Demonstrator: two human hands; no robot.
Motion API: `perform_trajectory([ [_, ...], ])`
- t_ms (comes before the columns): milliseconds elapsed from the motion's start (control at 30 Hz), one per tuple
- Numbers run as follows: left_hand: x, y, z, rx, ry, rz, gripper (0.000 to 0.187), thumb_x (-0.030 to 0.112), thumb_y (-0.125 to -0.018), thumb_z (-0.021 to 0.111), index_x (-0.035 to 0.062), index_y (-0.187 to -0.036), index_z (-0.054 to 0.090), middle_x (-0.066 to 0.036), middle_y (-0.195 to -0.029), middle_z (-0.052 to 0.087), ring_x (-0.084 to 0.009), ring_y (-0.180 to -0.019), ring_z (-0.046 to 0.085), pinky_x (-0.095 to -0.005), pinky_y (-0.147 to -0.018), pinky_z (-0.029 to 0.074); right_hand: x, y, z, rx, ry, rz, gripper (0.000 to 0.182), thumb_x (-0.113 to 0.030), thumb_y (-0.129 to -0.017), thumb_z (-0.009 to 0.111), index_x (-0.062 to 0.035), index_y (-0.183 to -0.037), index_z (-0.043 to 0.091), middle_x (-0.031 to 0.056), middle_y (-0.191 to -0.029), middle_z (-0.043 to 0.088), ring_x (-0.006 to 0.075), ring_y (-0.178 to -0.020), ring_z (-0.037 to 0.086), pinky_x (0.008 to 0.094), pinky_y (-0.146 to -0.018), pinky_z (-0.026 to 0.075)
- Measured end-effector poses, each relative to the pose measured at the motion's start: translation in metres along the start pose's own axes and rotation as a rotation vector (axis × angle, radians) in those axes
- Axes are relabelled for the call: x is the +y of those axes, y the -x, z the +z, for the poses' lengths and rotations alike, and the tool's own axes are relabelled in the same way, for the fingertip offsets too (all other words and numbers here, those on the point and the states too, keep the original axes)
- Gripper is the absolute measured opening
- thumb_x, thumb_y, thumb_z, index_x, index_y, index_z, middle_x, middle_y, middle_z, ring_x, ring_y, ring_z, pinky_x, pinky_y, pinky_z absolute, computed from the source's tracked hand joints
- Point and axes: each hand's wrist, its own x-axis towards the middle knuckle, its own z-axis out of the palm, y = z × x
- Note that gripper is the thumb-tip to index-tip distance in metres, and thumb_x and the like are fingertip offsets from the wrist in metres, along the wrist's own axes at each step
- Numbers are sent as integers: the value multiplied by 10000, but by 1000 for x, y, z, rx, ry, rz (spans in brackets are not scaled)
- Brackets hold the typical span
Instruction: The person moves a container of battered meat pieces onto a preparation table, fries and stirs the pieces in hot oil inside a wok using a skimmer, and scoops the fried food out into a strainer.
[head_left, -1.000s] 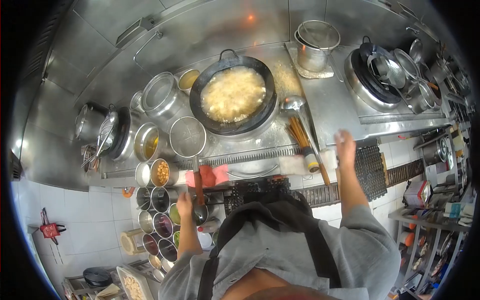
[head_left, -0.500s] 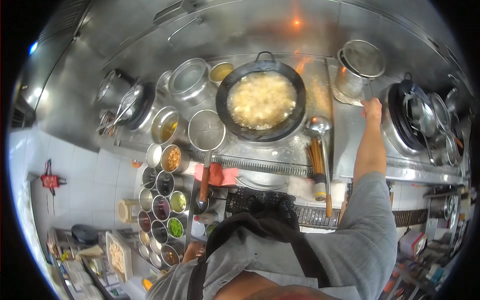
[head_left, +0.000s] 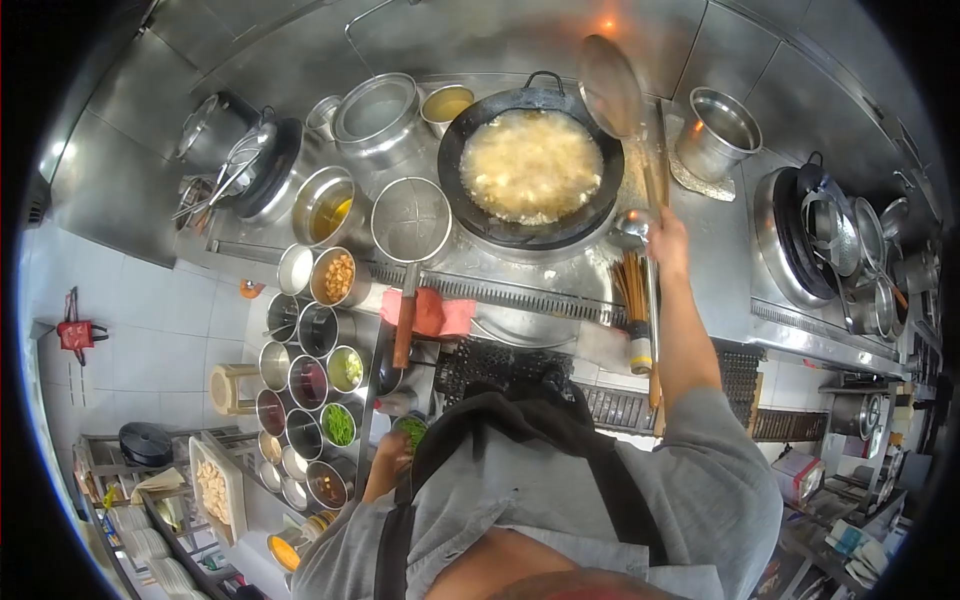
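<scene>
My right hand [head_left: 667, 240] is closed round the handle of a round mesh strainer [head_left: 610, 88], raised and tilted at the right rim of a black wok [head_left: 452, 190]. Pale pieces of food bubble in the foaming oil [head_left: 530, 165] inside it. Below that hand lie a steel ladle [head_left: 630, 228] and a bundle of thin sticks [head_left: 630, 285]. My left hand [head_left: 390, 450] is low at my left side, next to the rack of steel pots; its fingers are too blurred to read. A second strainer [head_left: 412, 220] rests left of the wok, its wooden handle pointing towards me.
A steel pot of liquid [head_left: 718, 140] stands right of the wok. Stacked pans and strainers [head_left: 800, 235] sit further right. Steel pots with chopped greens [head_left: 340, 425] and other ingredients line my left. Pink cloths [head_left: 430, 312] lie on the stove's front edge.
My right hand has lifted the strainer off the pot at the right and brought it left to the wok's rim. My left hand has moved up slightly beside the pots.
</scene>
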Motion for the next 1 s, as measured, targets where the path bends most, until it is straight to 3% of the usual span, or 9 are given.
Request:
perform_trajectory([
  [67,16,-9,-23,18,928,-650,217,266,-836,577,79,-927,639,-95,-722,620,-251,-649,643,-403,-481,493,3,0,10,-5,91,11,254,-67,-870,509,0,-1112,546,104,-580,544,169,-413,530,319,-398,428],
  [167,42,9,-64,189,993,-516,199,263,-835,578,89,-911,639,-106,-741,627,-235,-618,640,-398,-460,493,30,-8,32,23,486,-259,209,-68,-872,502,28,-1053,540,100,-574,542,183,-419,544,335,-375,419],
  [400,4,32,37,343,602,-386,197,222,-775,600,87,-912,645,-174,-853,659,-323,-717,655,-421,-629,534,-1,61,90,-362,-397,346,80,-74,-865,541,-24,-926,534,43,-555,503,158,-382,487,301,-310,350],
  [467,-10,22,75,-81,49,-53,214,221,-756,598,80,-910,646,-182,-884,657,-359,-771,646,-425,-691,526,-6,63,117,-392,-500,373,57,-82,-861,563,-54,-866,513,24,-558,507,133,-365,447,266,-312,331],
  [600,26,58,24,-7,1063,-762,234,252,-782,574,91,-932,657,-154,-834,675,-336,-765,659,-427,-675,528,-22,57,163,-351,-551,332,76,-97,-869,565,-60,-826,514,16,-564,517,113,-358,431,240,-297,289],
  [733,-18,50,48,-62,994,-751,272,281,-796,568,100,-973,666,-162,-826,674,-310,-759,670,-409,-665,542,-52,87,149,-332,-640,290,111,-111,-884,542,-70,-784,517,15,-552,512,99,-350,430,226,-267,241],
  [833,-43,39,84,158,28,-70,307,303,-806,560,99,-1011,664,-179,-843,673,-316,-762,672,-406,-657,547,-60,112,125,-310,-508,235,52,-93,-872,537,-66,-828,539,14,-536,501,106,-321,411,241,-256,248],
  [900,-29,45,42,35,821,-641,315,297,-816,553,107,-1046,654,-171,-925,674,-335,-847,659,-428,-732,536,-51,116,109,-310,-360,188,94,-66,-858,528,-55,-940,572,8,-527,483,119,-303,392,269,-261,273],
  [1000,-18,38,16,-37,765,-623,301,294,-827,549,93,-1024,657,-166,-1015,661,-350,-933,631,-436,-814,504,-83,143,93,-240,-279,175,169,-57,-859,520,-44,-1020,571,4,-526,473,119,-307,391,277,-271,286],
])
